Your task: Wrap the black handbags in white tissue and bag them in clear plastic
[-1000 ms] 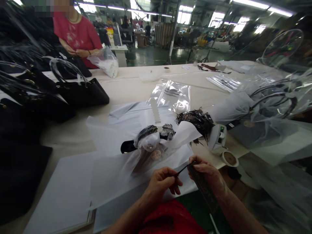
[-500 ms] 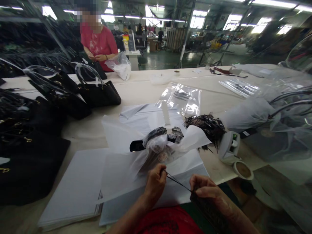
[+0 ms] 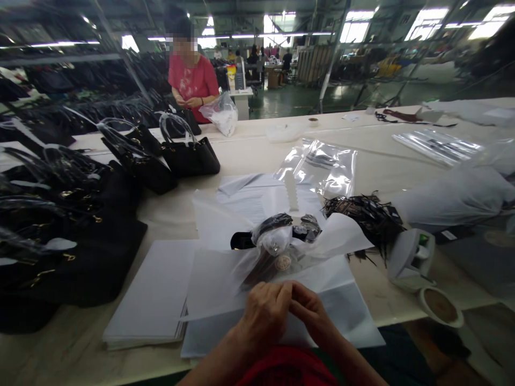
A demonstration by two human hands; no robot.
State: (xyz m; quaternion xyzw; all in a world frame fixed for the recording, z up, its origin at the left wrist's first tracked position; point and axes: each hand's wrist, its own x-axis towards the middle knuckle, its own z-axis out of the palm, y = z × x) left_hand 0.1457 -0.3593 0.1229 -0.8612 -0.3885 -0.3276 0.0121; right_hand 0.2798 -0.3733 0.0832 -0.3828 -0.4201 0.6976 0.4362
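Observation:
My left hand and my right hand are closed and meet at the fingertips over the front of the table. Whatever they hold is hidden behind the fingers. Just beyond them lies a brown bag with a round emblem, partly wrapped in thin white tissue paper. Its handle parts are covered in clear plastic. Beneath it are sheets of pale paper. A heap of dark hang tags with cords sits right of the bag.
Black handbags crowd the left side. A stack of white sheets lies left of my hands. Clear plastic bags lie beyond. At right are a tape dispenser and a tape roll. A co-worker stands across the table.
My hands were apart, with a thin dark cord stretched between them and a dark piece in the right hand. They have come together, hiding both. The view has turned left.

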